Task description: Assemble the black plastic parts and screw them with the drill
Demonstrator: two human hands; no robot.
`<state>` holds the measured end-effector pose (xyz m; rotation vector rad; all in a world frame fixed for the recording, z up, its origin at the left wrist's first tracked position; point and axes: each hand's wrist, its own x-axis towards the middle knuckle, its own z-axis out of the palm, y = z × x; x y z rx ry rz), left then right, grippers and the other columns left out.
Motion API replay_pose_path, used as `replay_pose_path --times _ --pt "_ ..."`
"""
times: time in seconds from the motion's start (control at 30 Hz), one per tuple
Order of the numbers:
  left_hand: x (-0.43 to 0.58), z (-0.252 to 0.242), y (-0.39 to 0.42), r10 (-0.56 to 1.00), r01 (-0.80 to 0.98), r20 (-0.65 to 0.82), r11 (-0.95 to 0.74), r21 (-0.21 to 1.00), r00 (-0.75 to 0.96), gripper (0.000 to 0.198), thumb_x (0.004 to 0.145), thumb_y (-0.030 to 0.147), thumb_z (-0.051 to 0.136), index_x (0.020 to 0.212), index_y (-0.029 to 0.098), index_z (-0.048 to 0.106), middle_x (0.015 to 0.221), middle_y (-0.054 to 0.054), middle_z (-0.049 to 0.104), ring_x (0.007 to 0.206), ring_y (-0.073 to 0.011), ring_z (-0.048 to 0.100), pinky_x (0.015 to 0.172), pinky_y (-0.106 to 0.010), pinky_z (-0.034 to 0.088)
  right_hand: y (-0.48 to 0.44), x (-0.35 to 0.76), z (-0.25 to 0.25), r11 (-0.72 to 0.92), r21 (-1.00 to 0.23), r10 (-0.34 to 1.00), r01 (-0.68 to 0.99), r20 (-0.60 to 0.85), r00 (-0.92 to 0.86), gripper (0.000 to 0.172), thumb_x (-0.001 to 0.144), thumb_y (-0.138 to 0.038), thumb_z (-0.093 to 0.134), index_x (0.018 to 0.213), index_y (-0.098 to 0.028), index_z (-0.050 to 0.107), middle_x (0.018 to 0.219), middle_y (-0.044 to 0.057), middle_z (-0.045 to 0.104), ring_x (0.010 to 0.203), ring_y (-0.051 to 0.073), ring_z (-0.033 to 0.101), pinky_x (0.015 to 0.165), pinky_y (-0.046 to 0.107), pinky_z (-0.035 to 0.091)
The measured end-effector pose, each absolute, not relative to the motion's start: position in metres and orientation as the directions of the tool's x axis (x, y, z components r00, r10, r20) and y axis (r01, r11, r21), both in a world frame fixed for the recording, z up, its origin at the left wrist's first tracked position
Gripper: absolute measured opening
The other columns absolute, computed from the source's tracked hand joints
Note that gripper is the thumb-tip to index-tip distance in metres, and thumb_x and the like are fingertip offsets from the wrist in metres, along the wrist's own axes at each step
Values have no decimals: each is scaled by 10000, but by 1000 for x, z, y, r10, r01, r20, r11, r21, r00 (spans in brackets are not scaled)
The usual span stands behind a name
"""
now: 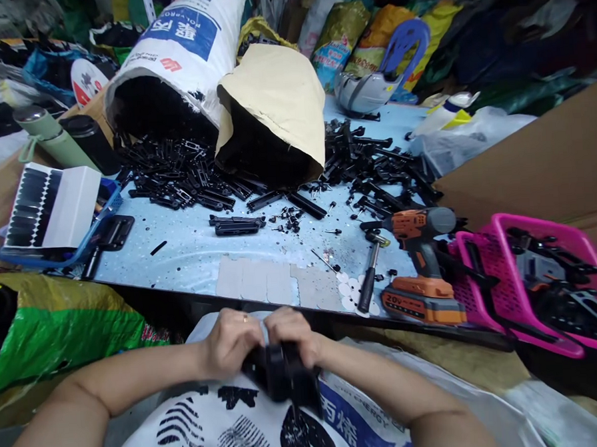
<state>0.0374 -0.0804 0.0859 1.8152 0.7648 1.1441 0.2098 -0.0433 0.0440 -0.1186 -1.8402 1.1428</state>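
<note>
Close to my body, below the table's front edge, both hands grip a black plastic part (279, 371), which is blurred, so its exact kind does not show. My left hand (234, 341) is closed on its left end, with a ring on one finger. On the other end, my right hand (293, 332) has its fingers wrapped over the top. The two hands nearly touch. Beyond them on the light blue tabletop (179, 246) lie a small stack of long black parts (237, 225) and a cluster of small black pieces (287, 219).
An orange cordless drill (423, 263) stands at the right beside a hammer (371, 273). Further right is a pink basket (502, 239) of black parts. Heaps of black parts (175, 170) spill below a white sack (184, 49) and a beige bag (276, 98). A blue tray (70, 257) sits left.
</note>
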Motion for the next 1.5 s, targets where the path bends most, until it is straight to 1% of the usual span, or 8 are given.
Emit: replay_pose_path --times 0.13,0.3,0.43,0.6,0.83,1.03,1.3,1.5 --pt "52 79 -77 857 126 472 -501 856 205 628 946 519 138 735 187 627 629 -70 616 588 -156 570 591 -296 455 -46 185 4 514 -857 843 37 497 -207 779 759 -810 84 1091 -226 480 1013 151 545 928 273 566 745 449 484" --pt "59 41 -71 712 242 670 -702 670 210 768 883 651 73 1195 179 592 914 -131 664 885 -228 605 764 -358 471 -20 162 -23 501 -798 865 336 479 -153 644 873 -618 192 1410 -264 156 1431 132 277 1323 273 338 991 489 390" --pt "48 5 -11 867 741 375 -482 468 328 877 763 786 236 1332 171 497 970 -163 639 912 -266 567 802 -362 430 74 209 -15 559 -582 828 591 426 -364 557 892 -487 367 1368 -201 325 1389 140 399 1304 263 354 1041 472 328" --pt "53 -6 79 975 950 123 -211 228 187 727 837 606 446 1394 140 394 1169 -207 552 1122 -329 446 938 -441 344 208 287 0 134 -252 974 959 210 -81 457 875 -298 487 1264 -60 461 1289 226 491 1203 308 418 948 452 356" --pt "-30 7 146 985 973 172 -8 230 -32 375 864 94 368 1170 133 582 1184 -167 526 1144 -291 415 895 -391 370 197 293 8 409 -174 896 896 264 -358 277 892 -279 513 1101 -120 598 1130 161 618 1099 252 513 925 409 369" --pt "-91 0 192 969 965 -13 -246 91 248 288 823 160 521 1106 156 574 1179 -129 524 1136 -285 426 947 -424 347 72 262 -18 921 -176 379 347 203 -903 297 894 -104 426 1111 -192 609 1229 76 598 1095 185 542 887 376 468" --pt "-96 -4 149 991 963 85 -118 243 100 302 905 168 393 1181 74 472 1156 -196 539 1057 -265 536 885 -384 417 27 243 7 204 -186 974 961 -61 -218 521 924 -399 408 1400 -188 386 982 125 680 908 263 638 786 375 478" --pt "-56 9 56 976 732 202 -77 677 -84 371 888 339 492 1196 131 499 1016 -107 633 934 -218 608 816 -332 474 29 196 -5 37 -521 978 853 -156 -137 678 843 -516 483 1435 -227 326 1171 128 602 922 264 625 828 398 462"
